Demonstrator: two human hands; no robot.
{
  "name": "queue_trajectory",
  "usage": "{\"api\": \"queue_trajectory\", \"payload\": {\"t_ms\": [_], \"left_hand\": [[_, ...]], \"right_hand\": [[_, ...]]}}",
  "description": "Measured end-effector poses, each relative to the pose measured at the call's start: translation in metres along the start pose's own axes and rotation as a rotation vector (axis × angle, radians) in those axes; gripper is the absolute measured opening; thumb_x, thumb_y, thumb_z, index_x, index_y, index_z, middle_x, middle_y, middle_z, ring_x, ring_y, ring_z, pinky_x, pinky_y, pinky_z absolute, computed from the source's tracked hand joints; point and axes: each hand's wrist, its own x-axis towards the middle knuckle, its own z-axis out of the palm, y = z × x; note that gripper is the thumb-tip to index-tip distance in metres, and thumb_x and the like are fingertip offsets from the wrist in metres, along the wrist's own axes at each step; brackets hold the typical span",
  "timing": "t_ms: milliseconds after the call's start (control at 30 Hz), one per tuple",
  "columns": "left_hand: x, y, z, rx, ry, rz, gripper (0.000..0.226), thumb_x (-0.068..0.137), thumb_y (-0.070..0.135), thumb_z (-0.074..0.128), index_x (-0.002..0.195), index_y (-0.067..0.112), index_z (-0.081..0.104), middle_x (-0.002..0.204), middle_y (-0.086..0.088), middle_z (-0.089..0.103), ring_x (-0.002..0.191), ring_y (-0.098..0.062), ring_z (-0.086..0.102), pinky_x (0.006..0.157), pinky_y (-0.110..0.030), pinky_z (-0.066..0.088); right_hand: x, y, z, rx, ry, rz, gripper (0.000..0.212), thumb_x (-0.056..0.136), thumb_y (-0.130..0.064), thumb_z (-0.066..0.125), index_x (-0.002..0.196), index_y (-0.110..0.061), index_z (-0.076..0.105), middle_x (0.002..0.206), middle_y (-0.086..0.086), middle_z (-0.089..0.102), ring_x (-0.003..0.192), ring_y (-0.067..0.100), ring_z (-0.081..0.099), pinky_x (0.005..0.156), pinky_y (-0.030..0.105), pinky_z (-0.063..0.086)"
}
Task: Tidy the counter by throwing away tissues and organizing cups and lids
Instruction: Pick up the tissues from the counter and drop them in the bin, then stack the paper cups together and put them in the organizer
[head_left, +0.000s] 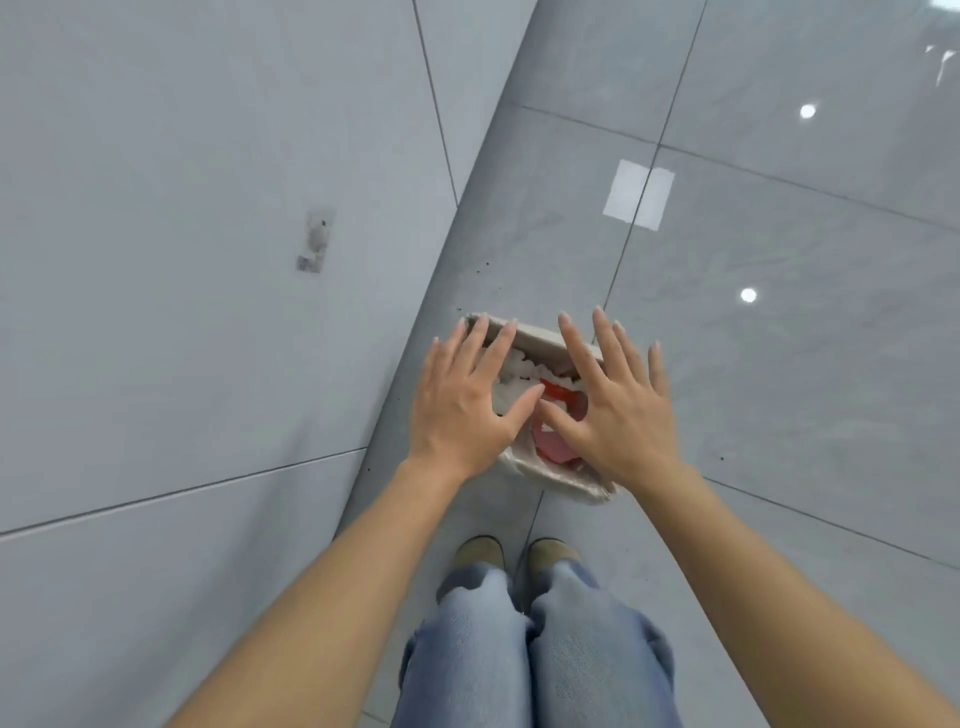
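Head view: both hands hang over a bin on the floor.
Left hand (460, 402): fingers (467, 343) wide, holding nothing.
Right hand (618, 410): likewise splayed and bare, likely just emptied.
Tissues (519, 371): in the bin (540, 335) beneath the fingertips, beside red scraps (553, 444).

Bright, even overhead light; soft focus.
Lamp glare spots dot the glossy floor (779, 364); wide-angle bending at edges.

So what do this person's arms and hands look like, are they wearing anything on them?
Nothing shows on them. The left hand and right hand are bare: no gloves, rings, watch or bracelets visible. Both forearms are uncovered, with no sleeves in view. The fingernails look short and plain.
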Motion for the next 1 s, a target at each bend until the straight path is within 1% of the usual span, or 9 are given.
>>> {"api": "queue_trajectory", "payload": {"t_ms": [100,200,333,467,567,733,833,933,1000], "left_hand": [[-0.016,0.034,-0.066,-0.009,0.064,0.017,0.071,0.081,0.062,0.034,0.143,0.029,0.027,0.152,-0.008,0.03,0.141,-0.026,0.022,0.116,-0.046,0.016],[-0.033,0.071,-0.137,-0.039,0.129,0.026,0.072,0.08,0.064,0.036,0.143,0.03,0.026,0.153,-0.006,0.029,0.142,-0.024,0.02,0.115,-0.045,0.015],[-0.051,0.11,-0.213,-0.054,0.22,0.061,0.072,0.08,0.065,0.036,0.143,0.03,0.027,0.153,-0.006,0.029,0.142,-0.023,0.02,0.114,-0.042,0.013],[-0.065,0.14,-0.271,-0.05,0.311,0.108,0.071,0.082,0.064,0.037,0.144,0.03,0.026,0.152,-0.007,0.029,0.142,-0.024,0.022,0.115,-0.045,0.014],[-0.075,0.153,-0.3,-0.046,0.366,0.116,0.071,0.082,0.064,0.037,0.144,0.029,0.025,0.152,-0.007,0.03,0.142,-0.024,0.022,0.115,-0.044,0.013],[-0.094,0.157,-0.33,-0.006,0.415,0.078,0.073,0.083,0.067,0.031,0.145,0.03,0.022,0.154,-0.005,0.027,0.143,-0.023,0.02,0.116,-0.045,0.014],[-0.107,0.153,-0.346,0.0,0.448,0.03,0.073,0.083,0.067,0.032,0.145,0.03,0.023,0.154,-0.004,0.027,0.143,-0.023,0.02,0.116,-0.045,0.014],[-0.124,0.145,-0.37,0.03,0.525,-0.025,0.075,0.082,0.07,0.025,0.144,0.029,0.024,0.153,-0.005,0.03,0.142,-0.024,0.021,0.116,-0.046,0.013],[-0.136,0.137,-0.385,0.054,0.577,-0.084,0.077,0.081,0.072,0.02,0.144,0.029,0.025,0.153,-0.005,0.03,0.142,-0.024,0.022,0.115,-0.045,0.012]], "right_hand": [[-0.017,-0.027,-0.071,-0.001,0.084,-0.025,0.079,0.078,-0.073,0.027,0.145,-0.04,0.002,0.158,0.006,0.017,0.144,0.027,0.02,0.113,0.058,0.012],[-0.036,-0.055,-0.15,0.011,0.125,-0.033,0.082,0.076,-0.076,0.025,0.144,-0.041,-0.008,0.159,0.004,0.01,0.146,0.025,0.014,0.113,0.058,0.01],[-0.058,-0.085,-0.232,0.015,0.217,-0.068,0.082,0.076,-0.08,0.019,0.145,-0.042,-0.005,0.159,0.005,0.013,0.145,0.026,0.018,0.112,0.057,0.013],[-0.076,-0.106,-0.295,0.023,0.301,-0.11,0.082,0.076,-0.081,0.019,0.144,-0.045,-0.009,0.159,0.005,0.015,0.144,0.026,0.02,0.113,0.056,0.014],[-0.084,-0.119,-0.327,0.014,0.341,-0.147,0.082,0.076,-0.08,0.021,0.144,-0.046,-0.01,0.159,0.005,0.014,0.144,0.027,0.02,0.113,0.055,0.015],[-0.089,-0.14,-0.359,-0.013,0.387,-0.237,0.084,0.078,-0.076,0.029,0.147,-0.037,0.004,0.157,0.009,0.018,0.142,0.03,0.026,0.113,0.055,0.016],[-0.09,-0.155,-0.37,-0.027,0.375,-0.281,0.084,0.077,-0.079,0.024,0.147,-0.038,0.001,0.158,0.008,0.015,0.143,0.03,0.023,0.113,0.057,0.015],[-0.09,-0.177,-0.379,-0.023,0.375,-0.351,0.084,0.076,-0.081,0.019,0.146,-0.041,-0.004,0.159,0.007,0.013,0.144,0.028,0.02,0.113,0.055,0.012],[-0.089,-0.195,-0.385,-0.018,0.368,-0.411,0.083,0.077,-0.08,0.021,0.146,-0.042,-0.004,0.159,0.007,0.014,0.144,0.027,0.02,0.113,0.056,0.013]]}}
